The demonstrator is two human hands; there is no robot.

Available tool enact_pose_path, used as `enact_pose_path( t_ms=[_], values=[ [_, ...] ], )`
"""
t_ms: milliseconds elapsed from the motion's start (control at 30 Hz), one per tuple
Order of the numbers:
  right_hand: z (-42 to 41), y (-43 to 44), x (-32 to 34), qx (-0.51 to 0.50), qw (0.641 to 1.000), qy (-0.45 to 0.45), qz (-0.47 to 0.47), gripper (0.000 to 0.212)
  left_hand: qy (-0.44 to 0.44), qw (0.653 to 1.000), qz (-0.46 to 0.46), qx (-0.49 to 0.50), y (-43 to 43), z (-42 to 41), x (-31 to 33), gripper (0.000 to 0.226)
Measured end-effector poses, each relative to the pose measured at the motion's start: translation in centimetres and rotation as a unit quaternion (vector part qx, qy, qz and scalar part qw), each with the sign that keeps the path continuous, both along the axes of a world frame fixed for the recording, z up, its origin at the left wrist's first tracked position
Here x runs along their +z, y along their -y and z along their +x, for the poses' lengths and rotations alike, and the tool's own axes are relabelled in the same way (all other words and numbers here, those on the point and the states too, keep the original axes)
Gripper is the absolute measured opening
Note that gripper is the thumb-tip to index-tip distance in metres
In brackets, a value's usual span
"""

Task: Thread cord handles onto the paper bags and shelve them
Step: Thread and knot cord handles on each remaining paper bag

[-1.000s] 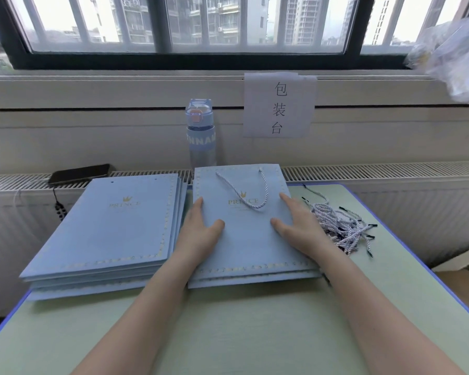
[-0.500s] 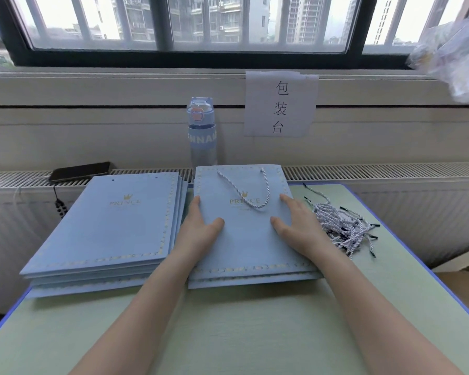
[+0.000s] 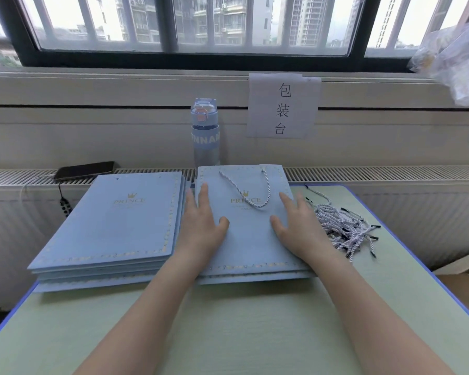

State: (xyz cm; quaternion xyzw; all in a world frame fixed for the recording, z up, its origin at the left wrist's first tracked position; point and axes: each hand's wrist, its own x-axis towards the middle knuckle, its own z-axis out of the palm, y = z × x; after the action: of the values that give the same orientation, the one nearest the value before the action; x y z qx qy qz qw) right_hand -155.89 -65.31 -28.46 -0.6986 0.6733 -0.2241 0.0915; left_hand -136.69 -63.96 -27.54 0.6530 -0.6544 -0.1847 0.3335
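Two stacks of flat light-blue paper bags lie on the green table (image 3: 255, 320). The top bag of the right stack (image 3: 248, 236) carries a white twisted cord handle (image 3: 257, 193) looped across its front. My left hand (image 3: 201, 226) rests flat on that bag's left edge, fingers straight. My right hand (image 3: 298, 226) lies flat on its right edge. The left stack (image 3: 114, 223) shows punched holes and no cord. A heap of loose cords (image 3: 344, 228) sits just right of my right hand.
A blue water bottle (image 3: 205, 133) stands behind the bags on the radiator ledge, and a black phone (image 3: 84, 170) lies on the ledge at the left. A paper sign (image 3: 282, 106) hangs on the wall. Plastic wrapping (image 3: 455, 60) sits on the sill at upper right.
Both hands stay flat on the right stack's top bag; only the camera view has shifted slightly.
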Motion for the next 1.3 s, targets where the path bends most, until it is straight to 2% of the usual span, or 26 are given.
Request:
enact_pose_path(
  t_ms=[100,133,167,233,300,333,400,500,600,667,733,833,967,1100,1167,1300],
  values=[
    [0.4,-0.4,0.6,0.009,0.994,-0.007,-0.112,0.056,0.072,0.986,-0.147,0.038,0.1,1.5,1.3,0.065],
    [0.7,-0.6,0.7,0.022,0.990,0.010,-0.141,0.053,0.114,0.978,-0.162,0.067,0.5,2.5,1.6,0.063],
    [1.0,-0.9,0.8,0.037,0.986,0.027,-0.162,0.050,0.159,0.972,-0.139,0.101,0.9,3.5,1.6,0.062],
    [1.7,-1.2,0.7,0.072,0.980,0.045,-0.177,0.045,0.232,0.959,-0.008,0.161,1.7,5.7,1.0,0.068],
    [2.6,-1.4,0.3,0.112,0.978,0.043,-0.168,0.044,0.237,0.945,0.127,0.186,2.0,7.0,0.0,0.074],
    [3.0,-1.6,0.1,0.135,0.978,0.038,-0.153,0.044,0.225,0.942,0.164,0.189,2.2,7.2,-0.4,0.077],
    [3.6,-1.8,-0.4,0.175,0.980,0.008,-0.096,0.046,0.220,0.939,0.188,0.188,2.4,7.3,-1.0,0.082],
    [3.7,-1.7,-0.8,0.194,0.977,-0.085,-0.025,0.045,0.229,0.936,0.189,0.186,2.7,7.3,-0.9,0.082],
    [3.7,-1.8,-0.5,0.191,0.978,-0.085,-0.016,0.044,0.232,0.935,0.189,0.192,3.0,7.4,-0.9,0.073],
    [3.7,-1.9,-0.4,0.189,0.978,-0.084,-0.017,0.044,0.228,0.942,0.157,0.188,2.8,7.2,-0.5,0.055],
    [3.7,-1.9,-0.4,0.188,0.978,-0.084,-0.016,0.044,0.190,0.963,0.078,0.174,2.4,7.1,-0.1,0.033],
    [3.7,-1.9,-0.4,0.187,0.979,-0.083,-0.015,0.044,0.155,0.973,-0.016,0.169,1.7,7.2,1.0,0.039],
    [3.7,-1.9,-0.6,0.188,0.979,-0.073,-0.018,0.043,0.184,0.962,-0.084,0.185,0.8,7.2,2.8,0.028],
    [3.6,-1.8,-0.5,0.189,0.979,-0.073,-0.016,0.043,0.209,0.952,-0.129,0.182,-1.1,5.6,4.6,0.036],
    [3.4,-1.6,-0.6,0.193,0.980,-0.036,-0.032,0.044,0.232,0.944,-0.159,0.172,-2.4,4.0,5.4,0.033],
    [2.4,-1.6,0.6,0.155,0.968,0.133,-0.145,0.049,0.287,0.931,-0.199,0.108,-5.0,0.0,5.7,0.022]
  ],
)
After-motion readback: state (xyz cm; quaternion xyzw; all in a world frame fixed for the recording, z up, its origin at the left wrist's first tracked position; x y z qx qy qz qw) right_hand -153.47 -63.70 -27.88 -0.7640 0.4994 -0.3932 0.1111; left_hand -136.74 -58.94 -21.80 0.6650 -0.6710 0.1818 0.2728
